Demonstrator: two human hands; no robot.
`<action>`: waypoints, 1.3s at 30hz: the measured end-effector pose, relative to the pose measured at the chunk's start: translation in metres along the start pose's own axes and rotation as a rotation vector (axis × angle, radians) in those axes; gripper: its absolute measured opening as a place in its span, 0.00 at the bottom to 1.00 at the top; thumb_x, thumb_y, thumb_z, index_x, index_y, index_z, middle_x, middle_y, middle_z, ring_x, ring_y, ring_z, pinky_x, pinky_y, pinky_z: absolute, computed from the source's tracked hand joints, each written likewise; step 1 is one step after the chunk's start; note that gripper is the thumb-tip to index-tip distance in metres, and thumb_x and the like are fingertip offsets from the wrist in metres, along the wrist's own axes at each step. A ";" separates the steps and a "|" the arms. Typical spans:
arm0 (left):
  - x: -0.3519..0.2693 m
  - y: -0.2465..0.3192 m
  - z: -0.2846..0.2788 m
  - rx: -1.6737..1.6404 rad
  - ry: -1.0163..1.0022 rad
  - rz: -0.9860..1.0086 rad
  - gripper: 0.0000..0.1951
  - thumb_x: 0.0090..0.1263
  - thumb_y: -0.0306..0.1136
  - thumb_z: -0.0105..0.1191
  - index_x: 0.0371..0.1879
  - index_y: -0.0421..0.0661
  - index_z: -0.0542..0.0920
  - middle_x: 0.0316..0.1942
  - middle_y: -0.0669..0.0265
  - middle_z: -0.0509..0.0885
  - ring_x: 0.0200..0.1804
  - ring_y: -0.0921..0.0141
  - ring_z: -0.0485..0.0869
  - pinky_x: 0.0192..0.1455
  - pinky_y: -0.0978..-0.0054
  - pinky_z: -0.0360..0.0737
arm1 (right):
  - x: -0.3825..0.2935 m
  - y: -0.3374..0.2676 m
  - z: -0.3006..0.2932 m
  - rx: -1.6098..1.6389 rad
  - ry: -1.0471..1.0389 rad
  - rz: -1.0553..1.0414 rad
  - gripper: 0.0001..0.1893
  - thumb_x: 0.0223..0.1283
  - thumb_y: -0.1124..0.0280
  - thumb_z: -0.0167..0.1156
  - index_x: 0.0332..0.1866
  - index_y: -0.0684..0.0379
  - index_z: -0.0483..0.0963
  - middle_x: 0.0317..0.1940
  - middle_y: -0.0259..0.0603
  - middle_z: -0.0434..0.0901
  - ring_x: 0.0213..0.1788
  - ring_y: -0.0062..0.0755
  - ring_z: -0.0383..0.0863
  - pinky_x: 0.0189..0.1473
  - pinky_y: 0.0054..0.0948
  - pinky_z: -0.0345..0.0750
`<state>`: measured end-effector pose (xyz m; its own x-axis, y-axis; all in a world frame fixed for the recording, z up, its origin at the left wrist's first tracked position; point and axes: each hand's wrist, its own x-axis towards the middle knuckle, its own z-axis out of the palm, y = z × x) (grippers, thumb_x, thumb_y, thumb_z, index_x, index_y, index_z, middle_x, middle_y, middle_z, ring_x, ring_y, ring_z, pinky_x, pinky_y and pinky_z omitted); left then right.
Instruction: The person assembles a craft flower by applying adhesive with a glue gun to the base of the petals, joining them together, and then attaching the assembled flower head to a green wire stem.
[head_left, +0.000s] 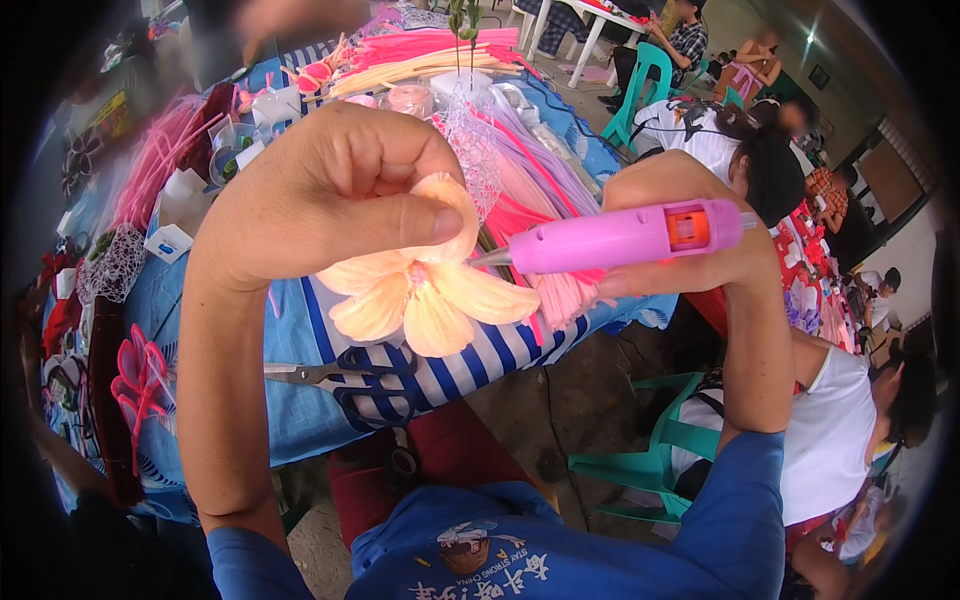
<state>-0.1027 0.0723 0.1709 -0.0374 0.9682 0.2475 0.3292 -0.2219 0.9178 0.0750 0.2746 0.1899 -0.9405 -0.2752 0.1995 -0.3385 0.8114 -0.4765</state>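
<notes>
Between the thumb and fingers of my left hand (337, 195) is a peach artificial flower (439, 311), pinched by its upper petal and facing me. Its petals spread around a pinkish centre. My right hand (675, 180) grips a pink hot glue gun (592, 240) with an orange part showing in its side. The metal nozzle (491, 258) points left and meets the flower near its right-hand petals; whether it touches cannot be told. Below the flower, dark-handled scissors (352, 379) lie spread on the blue and white striped cloth (480, 367).
Bundles of pink and cream pipe cleaners (427, 56) lie at the table's far side, lilac ones (536, 154) nearer. A pink pipe-cleaner flower (140, 375) rests at left. People sit close by on the right, near a green plastic chair (660, 442). A cable (555, 420) crosses the floor.
</notes>
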 end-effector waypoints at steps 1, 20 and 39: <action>0.000 0.000 0.000 -0.003 0.005 -0.001 0.07 0.54 0.25 0.57 0.29 0.36 0.74 0.28 0.66 0.78 0.30 0.80 0.75 0.32 0.85 0.70 | 0.000 0.001 0.000 0.009 0.007 -0.010 0.12 0.40 0.66 0.69 0.22 0.61 0.74 0.14 0.32 0.69 0.17 0.17 0.66 0.20 0.21 0.62; -0.001 -0.003 -0.001 0.047 0.017 0.058 0.05 0.56 0.24 0.56 0.28 0.36 0.76 0.25 0.69 0.77 0.28 0.81 0.73 0.30 0.85 0.68 | 0.000 0.001 0.001 -0.045 0.023 -0.073 0.13 0.38 0.67 0.69 0.24 0.62 0.74 0.14 0.34 0.71 0.16 0.19 0.68 0.19 0.22 0.64; -0.002 -0.003 0.001 -0.010 0.057 -0.018 0.08 0.52 0.24 0.57 0.28 0.35 0.74 0.26 0.67 0.76 0.29 0.80 0.73 0.31 0.85 0.68 | 0.000 -0.001 0.001 -0.053 0.008 -0.120 0.15 0.37 0.64 0.70 0.23 0.62 0.73 0.14 0.35 0.70 0.16 0.24 0.67 0.19 0.25 0.62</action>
<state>-0.1022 0.0715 0.1676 -0.0974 0.9638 0.2481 0.3183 -0.2061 0.9253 0.0749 0.2729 0.1895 -0.8930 -0.3676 0.2596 -0.4461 0.7992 -0.4029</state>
